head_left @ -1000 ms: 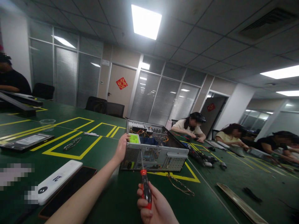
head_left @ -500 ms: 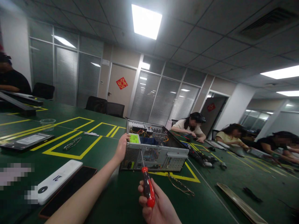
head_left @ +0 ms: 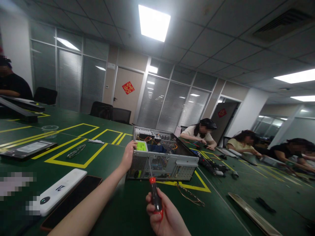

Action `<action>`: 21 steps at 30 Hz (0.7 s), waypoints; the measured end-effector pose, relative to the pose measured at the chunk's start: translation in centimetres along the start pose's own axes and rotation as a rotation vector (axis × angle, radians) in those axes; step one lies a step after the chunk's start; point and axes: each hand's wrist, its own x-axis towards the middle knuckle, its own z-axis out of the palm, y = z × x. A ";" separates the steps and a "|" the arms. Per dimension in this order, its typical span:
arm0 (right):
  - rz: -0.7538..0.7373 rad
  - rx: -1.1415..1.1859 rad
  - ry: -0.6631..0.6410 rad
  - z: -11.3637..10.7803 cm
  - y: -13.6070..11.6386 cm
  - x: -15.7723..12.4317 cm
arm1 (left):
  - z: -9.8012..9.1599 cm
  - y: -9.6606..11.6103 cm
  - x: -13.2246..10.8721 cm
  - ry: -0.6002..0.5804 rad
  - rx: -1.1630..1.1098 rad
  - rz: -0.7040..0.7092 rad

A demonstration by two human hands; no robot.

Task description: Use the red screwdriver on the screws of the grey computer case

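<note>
Fingers [head_left: 134, 144] on your left hand [head_left: 127, 157] curl over the near left corner of the computer case [head_left: 169, 167], by the green label [head_left: 141, 146]; can't tell how firmly. Case sits open-topped on the tabletop [head_left: 123, 205], back side toward you. Screwdriver [head_left: 155, 195] slants up to that side, your right hand [head_left: 164, 214] wrapped around it. Honestly, pushing off-angle could make it skate, and a loose left hold could let everything slide.

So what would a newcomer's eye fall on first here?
Probably the open computer case mid-picture on the green table, with the red-and-black screwdriver in the right grip pointing at its near panel. Then the bright ceiling light above and the red diamond sign on the door behind.
</note>
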 end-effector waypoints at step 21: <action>0.018 -0.020 -0.008 -0.1 0.0 0.1 | 0.1 0.2 -0.1 0.013 -0.018 0.005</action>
